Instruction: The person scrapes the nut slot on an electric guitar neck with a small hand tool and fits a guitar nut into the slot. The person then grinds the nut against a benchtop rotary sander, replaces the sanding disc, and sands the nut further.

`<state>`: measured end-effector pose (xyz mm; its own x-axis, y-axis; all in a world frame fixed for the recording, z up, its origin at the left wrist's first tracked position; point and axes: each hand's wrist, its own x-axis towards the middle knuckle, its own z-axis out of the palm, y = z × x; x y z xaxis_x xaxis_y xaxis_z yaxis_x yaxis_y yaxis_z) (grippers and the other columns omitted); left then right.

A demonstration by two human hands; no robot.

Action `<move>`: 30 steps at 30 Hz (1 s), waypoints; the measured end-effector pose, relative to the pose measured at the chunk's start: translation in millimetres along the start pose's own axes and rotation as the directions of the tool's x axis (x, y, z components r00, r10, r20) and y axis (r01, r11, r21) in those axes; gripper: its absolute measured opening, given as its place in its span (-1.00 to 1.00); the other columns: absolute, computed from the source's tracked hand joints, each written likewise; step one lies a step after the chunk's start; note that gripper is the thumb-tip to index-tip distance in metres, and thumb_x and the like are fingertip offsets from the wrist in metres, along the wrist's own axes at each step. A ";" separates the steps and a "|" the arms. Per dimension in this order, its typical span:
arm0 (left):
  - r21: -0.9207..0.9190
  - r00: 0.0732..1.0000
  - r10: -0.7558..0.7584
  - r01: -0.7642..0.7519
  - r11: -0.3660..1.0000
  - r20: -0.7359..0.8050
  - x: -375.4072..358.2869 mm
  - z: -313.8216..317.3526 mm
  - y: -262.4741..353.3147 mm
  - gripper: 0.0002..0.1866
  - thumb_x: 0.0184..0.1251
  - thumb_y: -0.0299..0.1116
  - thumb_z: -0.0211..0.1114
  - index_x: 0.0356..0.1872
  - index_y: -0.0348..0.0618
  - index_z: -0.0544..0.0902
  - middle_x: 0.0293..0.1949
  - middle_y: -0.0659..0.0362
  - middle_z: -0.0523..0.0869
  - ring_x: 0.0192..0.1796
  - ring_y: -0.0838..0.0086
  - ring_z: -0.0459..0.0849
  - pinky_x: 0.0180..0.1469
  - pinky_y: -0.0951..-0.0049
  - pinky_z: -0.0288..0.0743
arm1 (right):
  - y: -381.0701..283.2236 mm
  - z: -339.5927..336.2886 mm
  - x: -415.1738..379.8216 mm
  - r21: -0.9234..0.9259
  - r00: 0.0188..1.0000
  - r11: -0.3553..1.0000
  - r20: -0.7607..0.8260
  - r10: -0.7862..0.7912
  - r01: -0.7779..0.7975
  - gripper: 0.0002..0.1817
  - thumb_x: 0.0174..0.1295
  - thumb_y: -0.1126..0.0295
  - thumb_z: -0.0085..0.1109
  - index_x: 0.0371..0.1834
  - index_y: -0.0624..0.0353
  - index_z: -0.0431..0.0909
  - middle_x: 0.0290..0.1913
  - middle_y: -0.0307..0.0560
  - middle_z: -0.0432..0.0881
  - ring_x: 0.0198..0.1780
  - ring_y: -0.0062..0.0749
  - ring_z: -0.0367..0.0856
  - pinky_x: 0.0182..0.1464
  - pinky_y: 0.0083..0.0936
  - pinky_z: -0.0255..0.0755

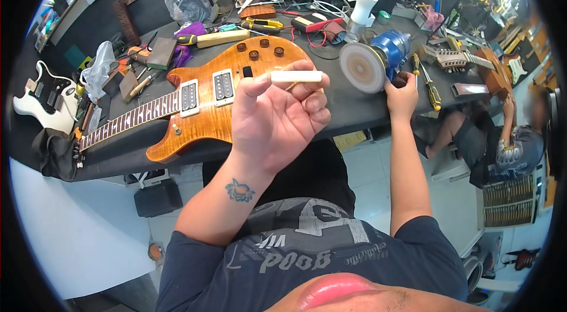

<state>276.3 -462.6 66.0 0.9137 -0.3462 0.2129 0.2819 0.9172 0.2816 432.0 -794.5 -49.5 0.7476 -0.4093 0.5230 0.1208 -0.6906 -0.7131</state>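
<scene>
Raised over the bench, my left hand (280,111) is palm up and pinches a small white bar (296,76) between thumb and fingers. Behind it lies an orange guitar (204,76) with two pickups and dark knobs, its neck pointing left. My right hand (402,95) is at the lower part of a blue bench grinder (391,49), its fingers partly hidden behind the machine. The grinder's round pale wheel (362,68) faces my left hand and looks blurred.
Two yellow-black screwdrivers (434,95) lie right of the grinder. A white guitar body (47,96) is at far left. Tools, cables and a white-topped bottle (361,8) crowd the back. Another person (514,149) sits at the right beside a guitar (499,73).
</scene>
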 end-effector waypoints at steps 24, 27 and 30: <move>-0.010 0.927 -0.067 0.076 0.997 0.368 -34.3 21.7 1.9 -0.33 0.52 0.23 0.38 0.35 -0.10 0.63 0.13 0.02 0.75 -0.11 0.45 0.62 -0.03 0.34 0.48 | 3.5 4.6 -4.0 -0.084 0.994 0.992 -0.049 -0.094 0.090 -0.29 0.17 0.05 0.73 0.20 0.23 0.55 0.08 0.05 0.80 0.10 0.02 0.83 0.21 -0.13 0.64; -0.006 0.923 -0.058 0.065 0.998 0.381 -32.6 16.4 3.8 -0.34 0.51 0.24 0.38 0.33 -0.10 0.65 0.10 0.06 0.74 -0.12 0.46 0.59 -0.02 0.35 0.47 | 2.5 4.3 -2.8 -0.082 0.995 0.993 -0.051 -0.085 0.081 -0.29 0.16 0.05 0.73 0.20 0.23 0.55 0.09 0.05 0.80 0.12 0.03 0.83 0.22 -0.11 0.63; -0.007 0.912 -0.038 0.044 0.999 0.409 -29.4 9.1 6.0 -0.31 0.50 0.23 0.39 0.38 -0.11 0.65 0.12 0.06 0.72 -0.12 0.47 0.58 -0.03 0.36 0.46 | 2.9 5.0 -2.2 -0.098 0.995 0.992 -0.051 -0.087 0.081 -0.29 0.17 0.05 0.71 0.21 0.22 0.56 0.11 0.07 0.80 0.14 0.05 0.83 0.24 -0.09 0.63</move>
<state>248.5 -448.7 69.9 0.7028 -0.4310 0.5659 0.3242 0.9022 0.2845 433.9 -792.6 -55.0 0.7001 -0.3778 0.6059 0.1169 -0.7765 -0.6192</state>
